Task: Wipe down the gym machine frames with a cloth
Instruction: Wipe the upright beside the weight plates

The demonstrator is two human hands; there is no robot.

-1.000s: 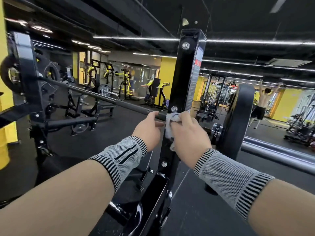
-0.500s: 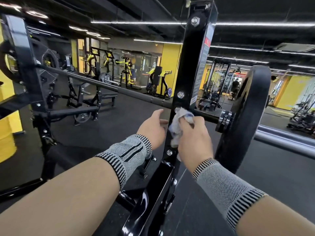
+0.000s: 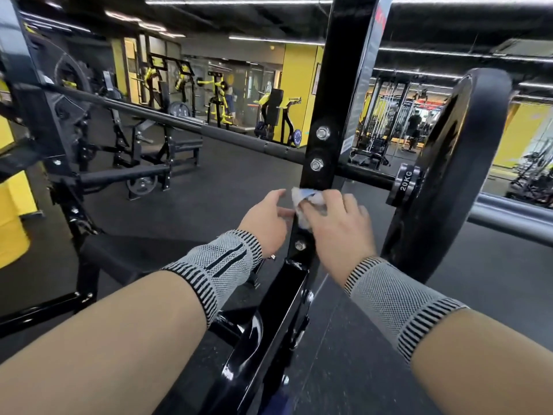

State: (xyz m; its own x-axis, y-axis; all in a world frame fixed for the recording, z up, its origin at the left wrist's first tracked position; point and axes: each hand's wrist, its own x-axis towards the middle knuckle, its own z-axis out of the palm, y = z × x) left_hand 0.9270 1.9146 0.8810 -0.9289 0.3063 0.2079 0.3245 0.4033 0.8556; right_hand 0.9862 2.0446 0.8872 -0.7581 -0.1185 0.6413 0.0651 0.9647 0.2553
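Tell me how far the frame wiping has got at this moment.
Done: nothing shows as finished; no wiped patch can be told apart on the black upright post. In hand: the right hand presses a white cloth against the post just below its two bolts, while the left hand rests open beside it. Left: the post's lower part, the barbell, and the left upright look untouched.
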